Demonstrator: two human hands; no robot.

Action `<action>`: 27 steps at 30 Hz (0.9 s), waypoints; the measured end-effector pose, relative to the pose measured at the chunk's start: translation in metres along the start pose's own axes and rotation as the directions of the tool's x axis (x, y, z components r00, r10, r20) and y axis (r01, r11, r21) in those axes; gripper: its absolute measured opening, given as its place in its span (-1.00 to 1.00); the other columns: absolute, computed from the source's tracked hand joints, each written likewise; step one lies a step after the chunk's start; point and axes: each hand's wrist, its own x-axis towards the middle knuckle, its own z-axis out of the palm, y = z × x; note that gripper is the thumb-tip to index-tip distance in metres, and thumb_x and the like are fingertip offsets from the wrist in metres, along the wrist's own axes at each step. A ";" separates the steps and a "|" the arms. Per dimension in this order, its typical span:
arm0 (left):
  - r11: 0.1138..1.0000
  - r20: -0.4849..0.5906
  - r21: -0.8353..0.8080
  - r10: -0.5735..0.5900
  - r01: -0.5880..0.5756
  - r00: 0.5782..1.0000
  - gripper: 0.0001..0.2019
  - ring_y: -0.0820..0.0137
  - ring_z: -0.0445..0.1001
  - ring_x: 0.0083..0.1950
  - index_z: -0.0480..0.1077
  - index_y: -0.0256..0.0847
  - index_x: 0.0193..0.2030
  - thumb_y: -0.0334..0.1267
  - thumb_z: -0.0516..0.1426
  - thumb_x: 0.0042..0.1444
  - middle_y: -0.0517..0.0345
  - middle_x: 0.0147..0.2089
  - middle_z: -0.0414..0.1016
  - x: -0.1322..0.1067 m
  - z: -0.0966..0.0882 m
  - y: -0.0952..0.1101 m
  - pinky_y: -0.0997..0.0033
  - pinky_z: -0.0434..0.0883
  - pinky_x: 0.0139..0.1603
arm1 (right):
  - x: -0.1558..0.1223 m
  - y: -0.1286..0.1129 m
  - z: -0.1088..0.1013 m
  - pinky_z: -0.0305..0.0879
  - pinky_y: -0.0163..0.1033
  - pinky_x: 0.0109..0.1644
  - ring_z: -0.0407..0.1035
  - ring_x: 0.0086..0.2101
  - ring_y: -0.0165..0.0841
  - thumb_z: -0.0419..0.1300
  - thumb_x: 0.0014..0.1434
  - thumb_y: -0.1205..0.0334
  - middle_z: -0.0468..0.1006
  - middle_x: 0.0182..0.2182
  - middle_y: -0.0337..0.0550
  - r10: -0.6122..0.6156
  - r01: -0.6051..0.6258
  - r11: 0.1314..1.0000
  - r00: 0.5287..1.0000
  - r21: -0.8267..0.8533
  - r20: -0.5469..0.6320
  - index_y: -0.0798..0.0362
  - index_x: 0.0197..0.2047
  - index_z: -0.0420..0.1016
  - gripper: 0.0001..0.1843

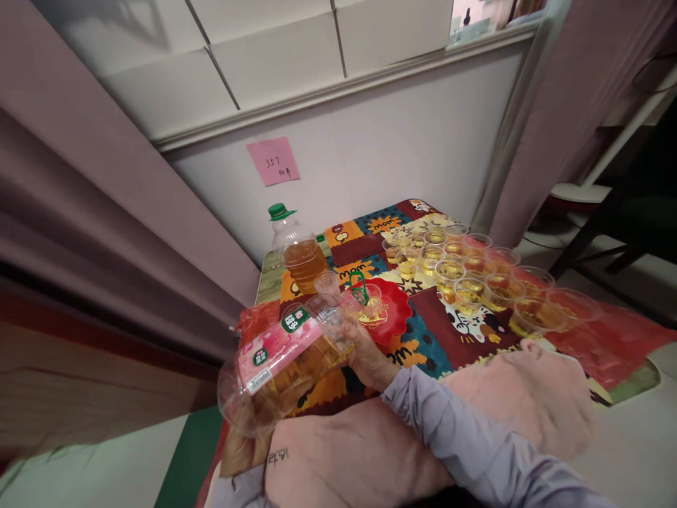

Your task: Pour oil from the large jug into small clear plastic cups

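Narrow gap between plate and cup rows

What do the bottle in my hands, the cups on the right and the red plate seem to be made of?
Held bottle: most likely clear, glossy plastic; the amber liquid shows through its side.
Cups: probably thin, clear plastic, going by their see-through walls and shiny rims.
Red plate: perhaps smooth plastic, with an even red color and scalloped edge, but coated metal is possible.

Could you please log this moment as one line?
pink-labelled bottle: tilted; left hand: at its base; right hand: near its neck; red plate: beyond right hand; cups with liquid: right of plate
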 end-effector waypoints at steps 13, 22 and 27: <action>0.997 -0.018 0.072 0.015 -0.014 1.000 -0.19 -0.13 0.56 0.35 0.22 0.24 0.56 -0.04 0.39 0.21 0.02 0.41 0.55 0.000 -0.006 -0.002 -0.04 0.62 0.27 | 0.000 0.000 -0.001 0.66 -0.17 -0.37 0.63 -0.09 -0.15 0.49 0.03 -0.34 0.67 0.08 -0.08 -0.007 0.008 1.000 1.000 -0.015 0.020 -0.13 0.26 0.39 -0.14; 0.999 -0.023 0.012 0.034 -0.034 0.999 -0.27 -0.01 0.62 0.29 0.27 0.21 0.54 -0.08 0.34 0.27 0.10 0.34 0.61 -0.001 0.000 -0.004 0.13 0.60 0.29 | -0.001 0.000 -0.001 0.67 -0.18 -0.37 0.60 -0.18 -0.22 0.49 0.04 -0.34 0.65 0.05 -0.10 -0.004 0.004 1.000 1.000 -0.029 0.015 -0.13 0.30 0.39 -0.12; 0.998 0.118 -0.048 0.056 -0.051 0.991 -0.31 0.10 0.68 0.22 0.30 0.22 0.52 -0.09 0.33 0.29 0.14 0.13 0.74 0.003 0.018 -0.003 0.16 0.56 0.35 | 0.000 0.002 -0.003 0.63 -0.23 -0.41 0.61 -0.17 -0.20 0.48 0.05 -0.35 0.67 0.01 -0.10 -0.012 0.012 1.000 1.000 -0.018 0.016 -0.12 0.27 0.40 -0.14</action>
